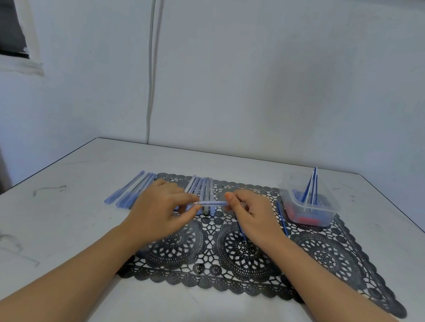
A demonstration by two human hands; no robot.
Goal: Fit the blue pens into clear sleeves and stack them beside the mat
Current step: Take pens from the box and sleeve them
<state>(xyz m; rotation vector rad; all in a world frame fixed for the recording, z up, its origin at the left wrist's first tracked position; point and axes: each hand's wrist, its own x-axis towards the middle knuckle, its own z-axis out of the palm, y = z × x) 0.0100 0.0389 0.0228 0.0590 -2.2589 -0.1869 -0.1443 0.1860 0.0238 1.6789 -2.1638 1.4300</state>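
White surface (55, 233) carries a black mat (329, 257). Left hand (162, 208) and right hand (255, 217) each pinch an end of one pen (211, 203) just above the mat. It looks light, thin and slippery; holding near both ends seems best.

A white cable (151, 67) hangs down the wall (302, 77).

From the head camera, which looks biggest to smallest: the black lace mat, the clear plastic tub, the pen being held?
1. black lace mat, clearly largest.
2. clear plastic tub, farther back, so it may look smaller than it is.
3. held pen, smallest.
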